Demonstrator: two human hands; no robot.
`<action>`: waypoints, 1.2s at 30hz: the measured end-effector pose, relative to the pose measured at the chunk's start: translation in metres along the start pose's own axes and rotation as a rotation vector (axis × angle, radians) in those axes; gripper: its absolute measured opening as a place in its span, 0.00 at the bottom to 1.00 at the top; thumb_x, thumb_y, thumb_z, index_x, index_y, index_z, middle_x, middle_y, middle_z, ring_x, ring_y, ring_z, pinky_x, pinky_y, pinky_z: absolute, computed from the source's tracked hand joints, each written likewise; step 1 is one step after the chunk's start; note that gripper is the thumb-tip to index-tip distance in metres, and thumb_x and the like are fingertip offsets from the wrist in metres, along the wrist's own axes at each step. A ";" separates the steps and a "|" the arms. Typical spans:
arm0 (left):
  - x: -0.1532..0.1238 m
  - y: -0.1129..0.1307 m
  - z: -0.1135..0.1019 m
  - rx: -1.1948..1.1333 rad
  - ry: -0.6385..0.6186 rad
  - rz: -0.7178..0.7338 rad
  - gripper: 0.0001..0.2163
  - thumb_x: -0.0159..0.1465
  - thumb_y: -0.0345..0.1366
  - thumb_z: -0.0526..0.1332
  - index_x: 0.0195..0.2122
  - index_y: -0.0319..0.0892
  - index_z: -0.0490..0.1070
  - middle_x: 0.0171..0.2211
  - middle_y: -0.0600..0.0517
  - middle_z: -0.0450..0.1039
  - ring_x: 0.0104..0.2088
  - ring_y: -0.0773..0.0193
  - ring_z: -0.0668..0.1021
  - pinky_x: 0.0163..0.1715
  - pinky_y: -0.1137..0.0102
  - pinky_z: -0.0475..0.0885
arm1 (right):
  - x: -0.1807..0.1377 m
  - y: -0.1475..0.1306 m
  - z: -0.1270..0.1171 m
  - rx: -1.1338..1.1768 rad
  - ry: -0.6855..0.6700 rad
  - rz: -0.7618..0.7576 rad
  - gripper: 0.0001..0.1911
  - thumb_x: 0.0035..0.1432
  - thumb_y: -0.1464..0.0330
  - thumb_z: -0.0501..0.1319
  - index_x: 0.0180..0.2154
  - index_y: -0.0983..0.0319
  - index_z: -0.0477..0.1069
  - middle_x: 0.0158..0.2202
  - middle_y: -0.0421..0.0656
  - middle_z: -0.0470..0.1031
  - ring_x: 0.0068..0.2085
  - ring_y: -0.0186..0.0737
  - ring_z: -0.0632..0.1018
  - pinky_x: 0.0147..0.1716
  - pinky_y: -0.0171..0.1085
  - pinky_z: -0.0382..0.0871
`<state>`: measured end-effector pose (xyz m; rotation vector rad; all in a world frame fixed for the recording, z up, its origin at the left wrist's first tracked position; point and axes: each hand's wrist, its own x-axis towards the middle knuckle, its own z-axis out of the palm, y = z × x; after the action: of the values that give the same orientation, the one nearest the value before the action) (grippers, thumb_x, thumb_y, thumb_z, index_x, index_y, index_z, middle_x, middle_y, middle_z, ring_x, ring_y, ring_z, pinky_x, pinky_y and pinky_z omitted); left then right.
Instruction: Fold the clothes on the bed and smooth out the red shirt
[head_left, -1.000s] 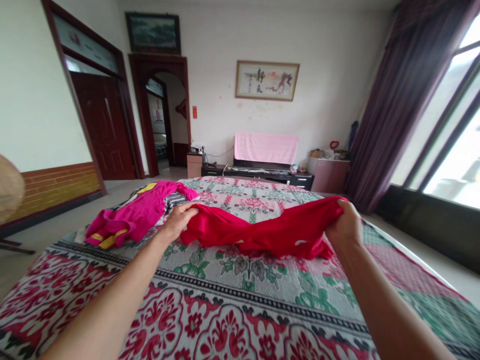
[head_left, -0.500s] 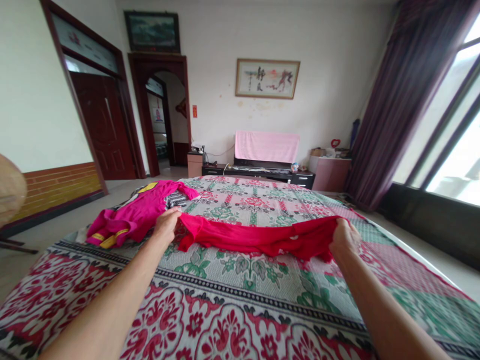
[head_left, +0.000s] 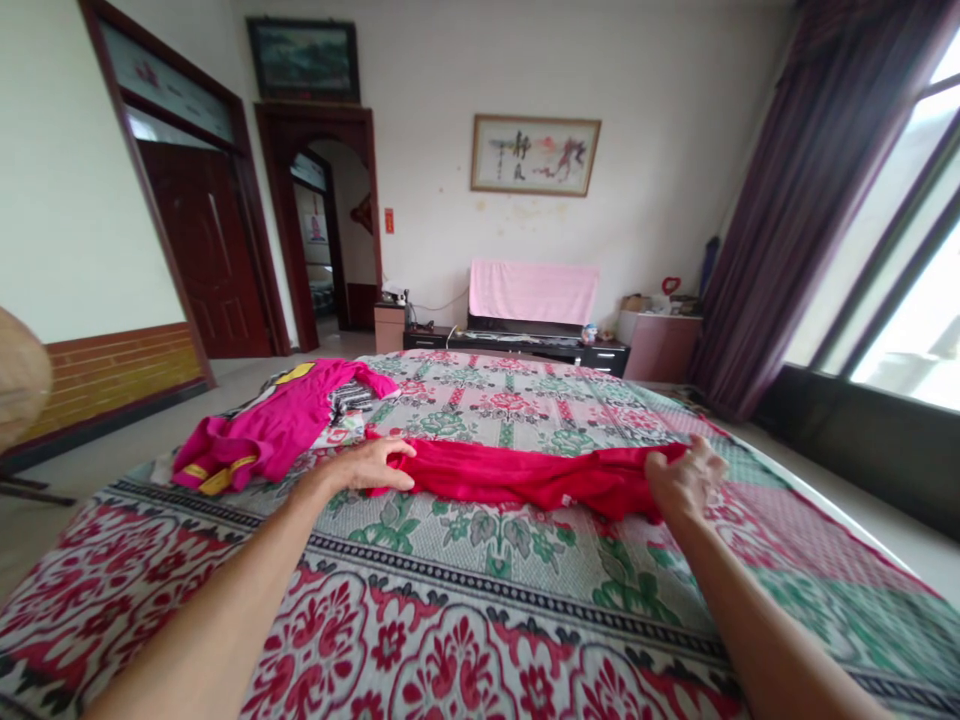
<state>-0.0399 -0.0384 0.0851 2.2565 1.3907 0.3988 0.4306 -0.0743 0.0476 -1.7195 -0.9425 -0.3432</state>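
A red piece of clothing point(head_left: 510, 475) lies bunched in a long strip across the patterned cover point(head_left: 480, 620). Its exact kind cannot be made out. At its left end is my left hand point(head_left: 371, 465), thumb and fingers apart around the edge of the cloth. My right hand point(head_left: 686, 478) rests at the other end with its fingers spread, touching the fabric. To the left of my left hand lies a bright pink garment point(head_left: 277, 425) with yellow trim, on top of other clothes with a black-and-white pattern.
Beyond the covered surface stands a low black cabinet point(head_left: 427, 341), with a pink cloth point(head_left: 534, 292) draped over something on it. A dark purple curtain point(head_left: 780, 220) hangs by the window on the right. At the left edge is a round tan object point(head_left: 22, 380).
The red clothing has come down from between my hands onto the cover. Both hands have loosened their grip, and my left hand has shifted to the right.
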 end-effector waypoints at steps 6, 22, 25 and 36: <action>0.000 -0.005 0.002 0.109 -0.097 -0.012 0.31 0.44 0.32 0.60 0.53 0.44 0.69 0.57 0.48 0.65 0.47 0.56 0.75 0.42 0.73 0.69 | -0.016 -0.030 0.013 -0.042 -0.386 -0.499 0.21 0.47 0.75 0.49 0.40 0.58 0.73 0.48 0.45 0.71 0.50 0.45 0.70 0.50 0.46 0.61; -0.004 -0.003 -0.004 -1.015 0.137 -0.119 0.18 0.50 0.42 0.66 0.41 0.37 0.75 0.33 0.46 0.79 0.29 0.62 0.78 0.28 0.70 0.72 | -0.002 -0.033 0.003 0.374 -0.202 0.000 0.21 0.46 0.63 0.52 0.38 0.65 0.75 0.24 0.41 0.73 0.25 0.37 0.70 0.25 0.34 0.62; -0.006 0.000 -0.003 -0.945 0.162 -0.162 0.21 0.50 0.46 0.66 0.42 0.39 0.75 0.33 0.47 0.79 0.29 0.63 0.78 0.23 0.74 0.69 | -0.003 -0.031 0.002 0.342 -0.200 0.057 0.22 0.46 0.61 0.52 0.38 0.66 0.76 0.23 0.41 0.72 0.24 0.37 0.68 0.24 0.34 0.60; 0.001 -0.013 0.003 -0.363 0.088 -0.024 0.26 0.51 0.39 0.62 0.53 0.42 0.70 0.44 0.48 0.75 0.36 0.63 0.76 0.29 0.75 0.68 | -0.009 -0.012 0.006 0.101 -0.222 0.026 0.23 0.45 0.59 0.52 0.36 0.63 0.78 0.29 0.46 0.77 0.33 0.45 0.74 0.35 0.38 0.64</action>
<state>-0.0476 -0.0331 0.0763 1.9455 1.2679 0.6898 0.4148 -0.0718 0.0480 -1.6986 -1.0778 -0.0857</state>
